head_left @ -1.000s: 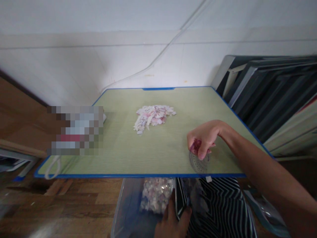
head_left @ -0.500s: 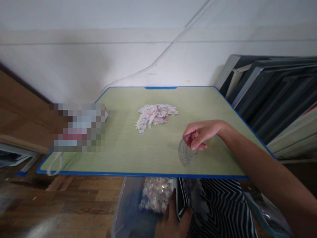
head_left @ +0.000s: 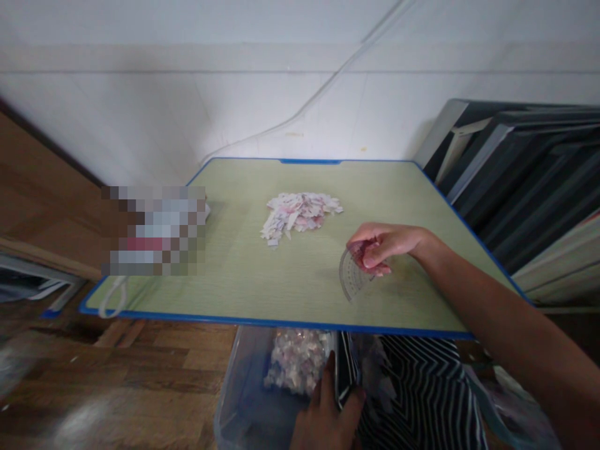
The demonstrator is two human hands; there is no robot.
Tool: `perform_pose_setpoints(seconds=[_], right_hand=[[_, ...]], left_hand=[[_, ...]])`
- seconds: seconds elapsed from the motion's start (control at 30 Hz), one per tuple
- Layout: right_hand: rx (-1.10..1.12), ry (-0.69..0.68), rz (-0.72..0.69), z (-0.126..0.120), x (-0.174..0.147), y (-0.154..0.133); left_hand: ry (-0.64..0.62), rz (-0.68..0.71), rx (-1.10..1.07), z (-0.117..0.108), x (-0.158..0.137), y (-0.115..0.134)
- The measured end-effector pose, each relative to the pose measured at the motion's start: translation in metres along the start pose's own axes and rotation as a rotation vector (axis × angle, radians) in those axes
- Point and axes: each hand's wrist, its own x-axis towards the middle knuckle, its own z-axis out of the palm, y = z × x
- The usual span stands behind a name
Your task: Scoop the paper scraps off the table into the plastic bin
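My right hand [head_left: 382,247] is above the right front part of the green table [head_left: 244,275], its fingers closed around a clear protractor [head_left: 350,278]. The protractor's curved, marked edge sticks out to the left and down; my fingers cover the rest. A pile of torn paper scraps [head_left: 302,212], white and pinkish, lies mid-table, left of and beyond this hand. Below the table's front edge, my left hand [head_left: 325,412] grips the right rim of a clear plastic bin [head_left: 227,387], beside black-and-white striped cloth [head_left: 422,387]. Inside the bin is a bag of pale scraps [head_left: 297,362].
A blurred-out object [head_left: 162,234] with a white loop [head_left: 112,297] is on the table's left side. Cardboard [head_left: 42,200] stands at the left, dark flat panels [head_left: 525,156] lean at the right. A cable [head_left: 323,90] runs along the wall behind.
The view has shifted slightly, so the table and scraps appear a little higher and further right. Both hands keep their holds, with little visible movement.
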Motion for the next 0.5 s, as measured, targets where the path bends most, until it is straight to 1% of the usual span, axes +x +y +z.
perform_pose_setpoints(seconds=[0.13, 0.23, 0.3, 0.43, 0.5], right_hand=[[0.051, 0.045, -0.104, -0.001, 0.000, 0.005], [0.077, 0.129, -0.173, -0.001, 0.001, 0.007], [0.066, 0.220, -0.203, -0.002, 0.002, 0.007], [0.037, 0.494, -0.278, -0.005, 0.004, 0.008], [0.060, 0.597, -0.326, -0.008, 0.005, 0.010]], left_hand=[[0.010, 0.001, -0.017, -0.003, -0.001, 0.001], [-0.015, -0.005, -0.031, -0.009, -0.003, 0.003], [-0.018, -0.007, -0.032, -0.012, -0.003, 0.004], [-0.024, -0.029, 0.000, -0.016, -0.004, 0.008], [-0.015, -0.028, 0.019, -0.016, -0.004, 0.008]])
